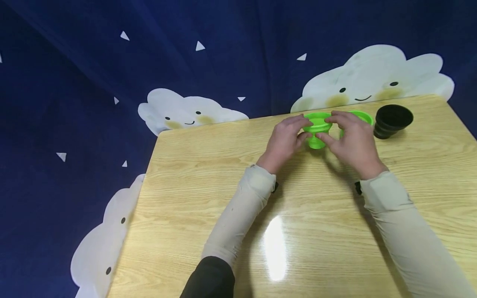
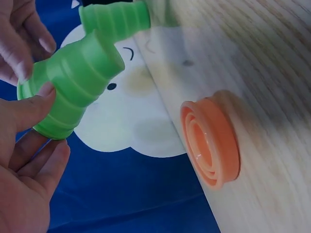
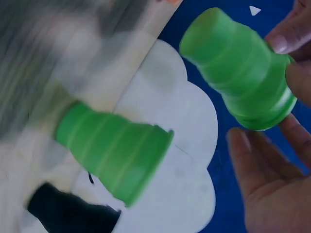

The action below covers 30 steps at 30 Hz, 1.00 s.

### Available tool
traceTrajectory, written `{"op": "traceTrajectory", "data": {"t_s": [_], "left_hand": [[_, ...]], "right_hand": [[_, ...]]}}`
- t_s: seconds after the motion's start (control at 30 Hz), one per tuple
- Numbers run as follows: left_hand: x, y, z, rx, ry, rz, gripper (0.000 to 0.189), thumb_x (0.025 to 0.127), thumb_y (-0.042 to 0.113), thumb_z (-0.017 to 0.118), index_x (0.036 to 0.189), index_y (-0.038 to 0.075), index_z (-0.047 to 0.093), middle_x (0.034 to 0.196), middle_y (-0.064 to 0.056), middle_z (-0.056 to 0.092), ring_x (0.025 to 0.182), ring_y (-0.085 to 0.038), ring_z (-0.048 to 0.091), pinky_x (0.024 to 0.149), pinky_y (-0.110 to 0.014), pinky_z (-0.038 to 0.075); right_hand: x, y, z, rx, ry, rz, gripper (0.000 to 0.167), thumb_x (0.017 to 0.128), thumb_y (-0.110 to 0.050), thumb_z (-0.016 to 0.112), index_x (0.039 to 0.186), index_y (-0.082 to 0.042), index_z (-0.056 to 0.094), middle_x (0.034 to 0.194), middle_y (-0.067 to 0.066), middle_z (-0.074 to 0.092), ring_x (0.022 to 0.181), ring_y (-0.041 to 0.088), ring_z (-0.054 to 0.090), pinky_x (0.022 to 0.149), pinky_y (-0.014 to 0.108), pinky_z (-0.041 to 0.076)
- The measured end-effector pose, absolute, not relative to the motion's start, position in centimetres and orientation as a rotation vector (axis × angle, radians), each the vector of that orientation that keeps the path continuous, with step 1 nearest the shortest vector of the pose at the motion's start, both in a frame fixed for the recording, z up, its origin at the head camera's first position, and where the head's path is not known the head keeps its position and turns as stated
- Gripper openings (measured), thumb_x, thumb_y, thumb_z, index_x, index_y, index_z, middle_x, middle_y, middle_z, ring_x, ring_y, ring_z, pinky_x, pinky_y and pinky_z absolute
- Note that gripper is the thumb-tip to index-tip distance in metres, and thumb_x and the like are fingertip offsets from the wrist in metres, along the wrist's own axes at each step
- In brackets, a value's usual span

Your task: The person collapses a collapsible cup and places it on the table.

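A green collapsible cup [image 1: 317, 124] stands pulled out tall, its wide rim up, between both hands near the table's far edge. My left hand [image 1: 285, 138] pinches it near the rim, the thumb [image 2: 46, 91] against its ridged side. From the other side my right hand [image 1: 354, 142] grips at the rim with its fingers, while the thumb [image 3: 238, 139] shows a small gap from the wall in the right wrist view. A second green cup [image 3: 114, 150], also extended, is partly hidden behind my right hand in the head view.
Right of the second green cup stands a black collapsible cup [image 1: 393, 120]. An orange cup, folded flat into rings [image 2: 211, 143], lies on the wooden table [image 1: 193, 186] in the left wrist view. Behind the table hangs a dark blue cloth [image 1: 238, 49] with white clouds.
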<state>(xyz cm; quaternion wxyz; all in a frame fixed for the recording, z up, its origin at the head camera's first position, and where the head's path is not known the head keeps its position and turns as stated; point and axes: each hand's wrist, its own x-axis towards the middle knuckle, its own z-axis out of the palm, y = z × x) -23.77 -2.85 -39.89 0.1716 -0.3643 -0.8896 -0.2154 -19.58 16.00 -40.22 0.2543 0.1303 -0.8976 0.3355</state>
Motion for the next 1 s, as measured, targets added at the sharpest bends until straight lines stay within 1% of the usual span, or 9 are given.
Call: {"op": "traceTrajectory", "data": {"t_s": [0.13, 0.23, 0.3, 0.37, 0.43, 0.53, 0.6, 0.8, 1.0], "left_hand": [[-23.7, -3.0, -39.7, -1.049, -2.476, -0.663, 0.025, 0.089, 0.017, 0.079, 0.11, 0.006, 0.074, 0.112, -0.006, 0.073, 0.12, -0.021, 0.062, 0.106, -0.016, 0.038], [-23.6, -3.2, -39.5, -1.052, -2.462, -0.679, 0.025, 0.09, 0.018, 0.078, 0.11, 0.005, 0.073, 0.112, -0.006, 0.073, 0.117, -0.02, 0.064, 0.105, -0.016, 0.039], [-23.6, -3.3, -39.5, -1.054, -2.464, -0.665, 0.024, 0.091, 0.019, 0.077, 0.111, 0.006, 0.072, 0.111, -0.006, 0.072, 0.113, -0.018, 0.065, 0.101, -0.016, 0.042], [-23.5, -3.3, -39.4, -1.058, -2.471, -0.651, 0.024, 0.093, 0.019, 0.075, 0.113, 0.005, 0.071, 0.112, -0.005, 0.072, 0.108, -0.017, 0.066, 0.097, -0.017, 0.045], [-23.4, -3.3, -39.4, -1.066, -2.479, -0.642, 0.024, 0.095, 0.018, 0.072, 0.114, 0.005, 0.069, 0.112, -0.005, 0.071, 0.105, -0.016, 0.066, 0.094, -0.019, 0.047], [-23.4, -3.3, -39.4, -1.079, -2.485, -0.652, 0.022, 0.097, 0.016, 0.069, 0.117, 0.005, 0.068, 0.112, -0.006, 0.071, 0.103, -0.016, 0.066, 0.093, -0.019, 0.048], [-23.4, -3.2, -39.3, -1.086, -2.486, -0.658, 0.022, 0.098, 0.014, 0.068, 0.117, 0.004, 0.067, 0.112, -0.005, 0.071, 0.103, -0.016, 0.067, 0.093, -0.019, 0.048], [-23.2, -3.1, -38.9, -1.1, -2.508, -0.632, 0.026, 0.1, 0.014, 0.064, 0.124, 0.003, 0.066, 0.118, -0.007, 0.07, 0.107, -0.018, 0.067, 0.096, -0.02, 0.048], [-23.0, -2.9, -38.7, -1.109, -2.502, -0.628, 0.031, 0.103, 0.014, 0.06, 0.131, 0.0, 0.062, 0.122, -0.01, 0.069, 0.109, -0.02, 0.067, 0.096, -0.023, 0.05]], "right_hand": [[-19.5, 16.1, -40.2, 0.442, -2.388, 0.748, 0.039, 0.078, -0.008, 0.086, 0.11, 0.009, 0.071, 0.12, 0.027, 0.066, 0.109, 0.045, 0.064, 0.091, 0.059, 0.052], [-19.5, 16.1, -40.1, 0.47, -2.357, 0.693, 0.037, 0.08, -0.009, 0.084, 0.11, 0.009, 0.071, 0.117, 0.027, 0.067, 0.107, 0.044, 0.065, 0.087, 0.059, 0.054], [-19.5, 16.2, -40.1, 0.487, -2.341, 0.669, 0.035, 0.082, -0.011, 0.083, 0.109, 0.009, 0.071, 0.114, 0.027, 0.069, 0.103, 0.044, 0.067, 0.083, 0.058, 0.055], [-19.5, 16.3, -40.1, 0.502, -2.329, 0.654, 0.033, 0.083, -0.012, 0.08, 0.107, 0.008, 0.071, 0.108, 0.026, 0.07, 0.094, 0.043, 0.069, 0.074, 0.056, 0.057], [-19.4, 16.3, -40.1, 0.513, -2.32, 0.639, 0.031, 0.085, -0.015, 0.078, 0.106, 0.007, 0.071, 0.1, 0.025, 0.072, 0.08, 0.041, 0.07, 0.062, 0.053, 0.056], [-19.4, 16.4, -40.0, 0.518, -2.317, 0.616, 0.03, 0.087, -0.019, 0.076, 0.105, 0.005, 0.072, 0.087, 0.022, 0.073, 0.061, 0.037, 0.066, 0.046, 0.05, 0.05], [-19.3, 16.5, -39.9, 0.52, -2.322, 0.596, 0.029, 0.089, -0.021, 0.075, 0.105, 0.004, 0.073, 0.08, 0.022, 0.072, 0.054, 0.035, 0.062, 0.041, 0.049, 0.046], [-19.1, 16.5, -39.6, 0.521, -2.354, 0.545, 0.026, 0.094, -0.02, 0.069, 0.106, 0.003, 0.072, 0.068, 0.02, 0.066, 0.049, 0.037, 0.058, 0.04, 0.052, 0.044], [-19.0, 16.2, -39.6, 0.555, -2.357, 0.535, 0.023, 0.097, -0.015, 0.064, 0.105, 0.006, 0.069, 0.072, 0.023, 0.066, 0.051, 0.042, 0.058, 0.043, 0.056, 0.044]]}}
